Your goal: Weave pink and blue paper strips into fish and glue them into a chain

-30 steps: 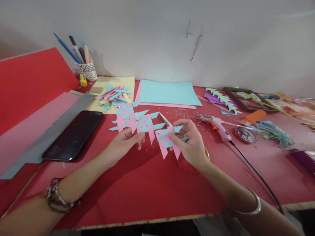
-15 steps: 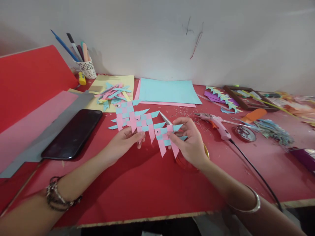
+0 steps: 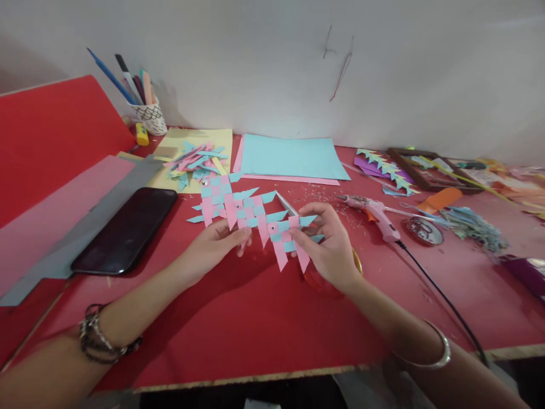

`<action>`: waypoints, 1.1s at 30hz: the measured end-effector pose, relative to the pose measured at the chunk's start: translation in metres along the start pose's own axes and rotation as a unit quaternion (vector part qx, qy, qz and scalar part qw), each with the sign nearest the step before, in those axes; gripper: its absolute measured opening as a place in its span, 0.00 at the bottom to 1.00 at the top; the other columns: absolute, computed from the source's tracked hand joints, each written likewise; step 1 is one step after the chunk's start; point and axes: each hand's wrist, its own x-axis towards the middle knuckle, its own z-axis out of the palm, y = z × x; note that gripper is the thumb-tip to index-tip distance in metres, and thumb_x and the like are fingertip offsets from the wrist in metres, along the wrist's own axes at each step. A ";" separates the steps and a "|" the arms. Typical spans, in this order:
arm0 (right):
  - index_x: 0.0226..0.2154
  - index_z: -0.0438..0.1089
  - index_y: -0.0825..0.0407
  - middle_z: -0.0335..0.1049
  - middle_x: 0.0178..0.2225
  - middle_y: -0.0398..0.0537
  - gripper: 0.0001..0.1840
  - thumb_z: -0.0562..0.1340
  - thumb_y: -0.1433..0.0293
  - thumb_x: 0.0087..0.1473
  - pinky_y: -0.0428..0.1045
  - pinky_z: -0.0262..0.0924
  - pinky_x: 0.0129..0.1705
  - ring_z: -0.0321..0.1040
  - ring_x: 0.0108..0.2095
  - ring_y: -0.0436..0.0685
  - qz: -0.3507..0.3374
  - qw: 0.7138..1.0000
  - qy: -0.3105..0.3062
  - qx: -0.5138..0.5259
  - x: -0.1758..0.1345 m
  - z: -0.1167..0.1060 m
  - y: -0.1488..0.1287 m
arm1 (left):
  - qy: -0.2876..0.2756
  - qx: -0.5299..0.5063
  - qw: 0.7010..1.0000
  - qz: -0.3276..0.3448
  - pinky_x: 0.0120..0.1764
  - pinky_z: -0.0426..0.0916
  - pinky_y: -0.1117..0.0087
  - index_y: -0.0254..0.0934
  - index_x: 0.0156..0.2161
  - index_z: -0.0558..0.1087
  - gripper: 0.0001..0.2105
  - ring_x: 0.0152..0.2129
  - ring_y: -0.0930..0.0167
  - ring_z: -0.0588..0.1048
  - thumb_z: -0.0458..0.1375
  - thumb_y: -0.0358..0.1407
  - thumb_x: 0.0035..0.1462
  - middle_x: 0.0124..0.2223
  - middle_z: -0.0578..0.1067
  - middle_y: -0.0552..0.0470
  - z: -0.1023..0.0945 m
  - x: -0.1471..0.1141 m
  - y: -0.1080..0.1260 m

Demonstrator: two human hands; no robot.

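As the left hand (image 3: 217,241) pinched one of three checkered pink-and-blue paper fish (image 3: 252,212), another (image 3: 216,196) just beyond it, the right hand (image 3: 330,247) pinched the third (image 3: 283,233).

Three pink-and-blue woven paper fish (image 3: 250,212) (each one-eyed) form a row slanting down rightward.

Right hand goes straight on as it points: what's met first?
Past the rightmost pink-and-blue woven paper fish it holds, the right hand would probably first meet the middle pink-and-blue woven paper fish held by the left hand; depth is unclear.
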 end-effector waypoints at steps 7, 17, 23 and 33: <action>0.35 0.58 0.46 0.61 0.26 0.37 0.18 0.64 0.69 0.40 0.45 0.60 0.26 0.64 0.26 0.48 0.063 0.994 -0.029 0.089 0.003 -0.002 0.007 | 0.006 -0.035 0.999 -0.001 0.28 0.61 0.70 0.38 0.19 0.65 0.12 0.19 0.73 0.65 0.56 0.42 0.47 0.18 0.66 0.56 0.000 0.001 -0.004; 0.33 0.66 0.50 0.68 0.30 0.41 0.20 0.68 0.64 0.34 0.47 0.62 0.36 0.66 0.31 0.49 0.183 0.945 -0.030 0.268 0.009 0.000 0.011 | 0.005 -0.089 0.996 0.027 0.30 0.59 0.71 0.38 0.20 0.63 0.11 0.18 0.76 0.63 0.54 0.38 0.50 0.18 0.64 0.59 0.000 0.000 -0.004; 0.27 0.70 0.51 0.67 0.21 0.38 0.13 0.68 0.64 0.35 0.45 0.58 0.27 0.61 0.22 0.46 0.207 0.946 -0.079 0.238 0.004 0.002 0.013 | 0.010 -0.066 0.997 0.042 0.30 0.60 0.70 0.38 0.19 0.63 0.12 0.17 0.76 0.63 0.53 0.39 0.49 0.18 0.64 0.58 0.001 -0.002 -0.001; 0.19 0.67 0.53 0.61 0.16 0.36 0.10 0.67 0.66 0.36 0.44 0.50 0.22 0.55 0.17 0.43 0.194 0.965 -0.062 0.167 0.003 0.004 0.011 | 0.044 -0.058 0.997 0.022 0.30 0.63 0.71 0.37 0.19 0.65 0.11 0.23 0.72 0.69 0.56 0.42 0.45 0.23 0.69 0.55 0.003 -0.001 -0.003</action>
